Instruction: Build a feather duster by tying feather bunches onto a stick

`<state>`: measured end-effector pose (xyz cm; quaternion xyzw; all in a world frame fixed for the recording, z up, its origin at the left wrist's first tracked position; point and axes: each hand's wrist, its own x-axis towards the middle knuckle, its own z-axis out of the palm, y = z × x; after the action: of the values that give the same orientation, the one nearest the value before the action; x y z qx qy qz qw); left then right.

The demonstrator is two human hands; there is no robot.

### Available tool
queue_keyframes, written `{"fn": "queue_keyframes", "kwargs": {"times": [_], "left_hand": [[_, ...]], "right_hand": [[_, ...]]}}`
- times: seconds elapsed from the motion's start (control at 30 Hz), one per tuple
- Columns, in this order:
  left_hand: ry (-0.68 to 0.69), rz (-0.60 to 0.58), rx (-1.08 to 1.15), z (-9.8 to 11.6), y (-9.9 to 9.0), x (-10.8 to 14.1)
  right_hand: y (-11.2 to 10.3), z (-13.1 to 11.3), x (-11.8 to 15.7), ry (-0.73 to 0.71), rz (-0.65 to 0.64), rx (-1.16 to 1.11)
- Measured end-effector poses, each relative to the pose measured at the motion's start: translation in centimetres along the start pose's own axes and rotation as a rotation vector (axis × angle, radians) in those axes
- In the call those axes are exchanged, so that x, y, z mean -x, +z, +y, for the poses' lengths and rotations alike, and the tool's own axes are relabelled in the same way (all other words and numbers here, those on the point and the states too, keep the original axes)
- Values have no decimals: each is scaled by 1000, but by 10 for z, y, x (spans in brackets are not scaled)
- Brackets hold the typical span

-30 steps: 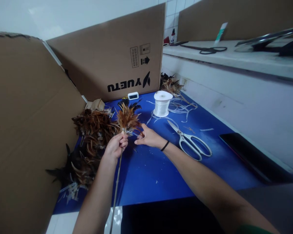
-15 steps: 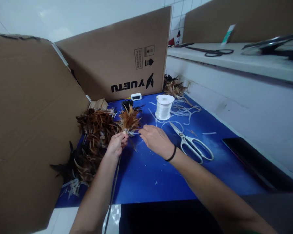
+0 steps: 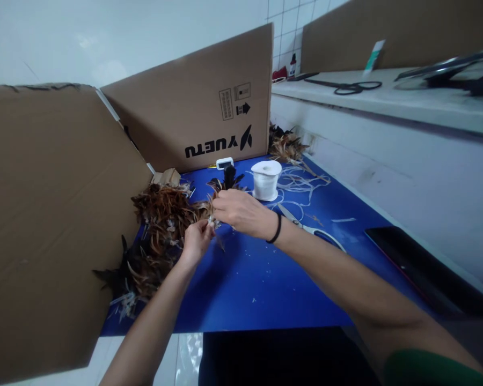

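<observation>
My left hand pinches the pale bound base of a feather bundle of black and brown feathers. My right hand is closed just above that base, its fingertips close to the left ones. It covers most of the bundle and the white ribbon that ran to its fingers; the ribbon end is hidden. Beyond my right hand stands a spool of white ribbon. Scissors lie partly behind my right wrist. To the left of my left hand is a heap of loose brown feathers.
Cardboard panels wall off the left and back. Darker feathers lie at the left edge. Loose ribbon tangles behind the spool on the blue tabletop. A flat black object lies at right, below a white ledge.
My right hand has moved left and slightly up, from beside the bundle to over its base. The stick below my left hand has gone out of sight. The view has shifted slightly.
</observation>
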<state>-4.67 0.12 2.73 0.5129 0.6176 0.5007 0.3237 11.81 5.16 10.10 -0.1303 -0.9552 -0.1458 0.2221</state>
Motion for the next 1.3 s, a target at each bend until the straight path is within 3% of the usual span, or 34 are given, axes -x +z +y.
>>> {"fn": "queue_keyframes", "kwargs": {"times": [0.13, 0.27, 0.37, 0.5, 0.67, 0.93, 1.13, 1.3], "left_hand": [[140, -66, -323, 12, -2, 14], [141, -155, -538, 21, -4, 30], [109, -284, -552, 27, -8, 43], [41, -512, -496, 34, -15, 62], [64, -653, -528, 30, -25, 77], [142, -629, -740, 35, -44, 76], [81, -750, -778, 45, -62, 80], [-30, -862, -673, 49, -57, 88]], "right_hand": [[-10, 11, -16, -83, -99, -33], [-13, 21, -23, -90, -136, -170], [-8, 29, -25, -139, -194, -407], [6, 36, -23, -154, -409, -774], [14, 35, -14, -71, -601, -929], [-15, 27, 1, -45, -535, -791], [-8, 41, 18, 20, -423, -863], [-1, 33, 16, 15, -211, -1061]]}}
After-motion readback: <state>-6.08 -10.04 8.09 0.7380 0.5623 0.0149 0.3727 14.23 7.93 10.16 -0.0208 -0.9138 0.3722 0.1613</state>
